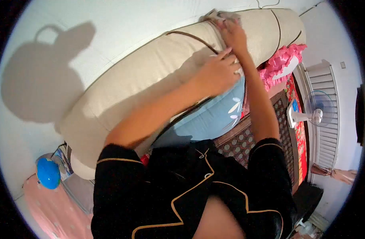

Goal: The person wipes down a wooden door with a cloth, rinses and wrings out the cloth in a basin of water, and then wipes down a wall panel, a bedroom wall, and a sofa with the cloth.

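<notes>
A padded beige headboard point(126, 79) with dark brown piping runs along the white wall. My right hand point(233, 38) is closed on a crumpled grey-brown cloth point(220, 16), pressed to the headboard's top edge. Lower down, my left hand point(218, 75) lies on the headboard's front face near a line of piping, fingers stretched out and a little blurred. Just beneath that hand, a light blue pillow point(206, 119) with a pale leaf print leans at the headboard's foot. My right forearm crosses close beside the left fingers.
A brown patterned mat point(246, 139) covers the bed. Pink ruffled fabric point(284, 59) lies by the headboard's far end. A fan point(316, 115) stands near a white railing point(329, 143) on the right. At lower left, a blue round object point(48, 173) sits beside pink cloth point(51, 211).
</notes>
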The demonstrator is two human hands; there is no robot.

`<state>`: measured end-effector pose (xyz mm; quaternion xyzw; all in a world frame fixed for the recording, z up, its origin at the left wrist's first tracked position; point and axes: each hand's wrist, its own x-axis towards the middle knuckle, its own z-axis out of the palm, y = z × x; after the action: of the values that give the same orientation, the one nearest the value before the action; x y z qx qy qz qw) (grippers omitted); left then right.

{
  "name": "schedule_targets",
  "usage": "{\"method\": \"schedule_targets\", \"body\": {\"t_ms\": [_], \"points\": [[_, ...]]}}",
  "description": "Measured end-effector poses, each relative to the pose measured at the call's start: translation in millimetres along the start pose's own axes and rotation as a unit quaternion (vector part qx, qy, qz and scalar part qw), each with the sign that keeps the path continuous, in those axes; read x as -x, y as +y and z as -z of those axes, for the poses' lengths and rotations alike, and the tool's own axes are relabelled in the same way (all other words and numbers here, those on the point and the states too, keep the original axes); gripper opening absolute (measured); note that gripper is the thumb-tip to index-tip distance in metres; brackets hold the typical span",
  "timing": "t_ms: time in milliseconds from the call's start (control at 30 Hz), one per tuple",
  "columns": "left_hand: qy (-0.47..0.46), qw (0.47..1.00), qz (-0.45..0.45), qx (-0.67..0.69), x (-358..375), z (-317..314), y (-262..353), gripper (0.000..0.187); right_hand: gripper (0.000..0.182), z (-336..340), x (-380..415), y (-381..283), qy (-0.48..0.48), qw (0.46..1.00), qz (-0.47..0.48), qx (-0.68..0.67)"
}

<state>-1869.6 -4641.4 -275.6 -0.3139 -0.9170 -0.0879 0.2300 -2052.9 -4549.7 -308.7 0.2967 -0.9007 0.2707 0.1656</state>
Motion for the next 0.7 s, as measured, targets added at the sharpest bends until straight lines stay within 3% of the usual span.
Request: {"method": "schedule_targets", "body": {"t_ms": [67, 100, 133, 167, 200, 267, 333, 400, 433, 500, 567, 600, 633, 700], "points": [[0.012, 0.995, 0.053, 0.089, 42, 43, 29, 0.022, 0.033, -7, 30, -80, -0.012, 0.994, 0.007, -0.112], [0.032, 0.988, 0.06, 0.138, 72, 67, 37, 0.02, 0.033, -17, 42, -107, 0.005, 0.995, 0.03, -0.092], [0.082, 0.978, 0.102, 0.164, 99, 92, 44, 0.016, 0.032, -29, 54, -130, 0.022, 0.996, 0.052, -0.073], [0.13, 0.963, 0.142, 0.189, 128, 117, 47, 0.013, 0.03, -26, 62, -162, -0.032, 0.988, 0.042, -0.147], [0.144, 0.961, 0.186, 0.147, 159, 136, 45, 0.014, 0.028, -25, 70, -195, -0.083, 0.971, 0.031, -0.22], [0.132, 0.944, 0.294, 0.064, 224, 170, 32, 0.024, 0.024, -60, 104, -265, -0.083, 0.961, 0.148, -0.218], [0.175, 0.876, 0.444, -0.072, 288, 190, 27, 0.033, 0.023, -72, 123, -330, -0.13, 0.942, 0.173, -0.256], [0.117, 0.799, 0.565, -0.168, 332, 217, 23, 0.046, 0.023, -81, 140, -382, -0.19, 0.854, 0.261, -0.409], [0.116, 0.8, 0.564, -0.167, 346, 219, 25, 0.046, 0.025, -67, 144, -403, -0.213, 0.832, 0.349, -0.376], [0.177, 0.704, 0.676, -0.125, 366, 208, 28, 0.054, 0.027, -59, 144, -406, -0.24, 0.805, 0.423, -0.339], [0.136, 0.707, 0.671, -0.177, 378, 184, 32, 0.057, 0.032, -56, 145, -376, -0.179, 0.83, 0.456, -0.268], [0.099, 0.711, 0.656, -0.233, 376, 179, 32, 0.06, 0.037, -58, 132, -347, -0.199, 0.826, 0.409, -0.334], [0.141, 0.707, 0.661, -0.211, 366, 178, 34, 0.062, 0.038, -47, 121, -311, -0.23, 0.854, 0.328, -0.332], [0.153, 0.698, 0.669, -0.204, 372, 174, 33, 0.062, 0.036, -16, 93, -244, -0.222, 0.908, 0.288, -0.21]]}}
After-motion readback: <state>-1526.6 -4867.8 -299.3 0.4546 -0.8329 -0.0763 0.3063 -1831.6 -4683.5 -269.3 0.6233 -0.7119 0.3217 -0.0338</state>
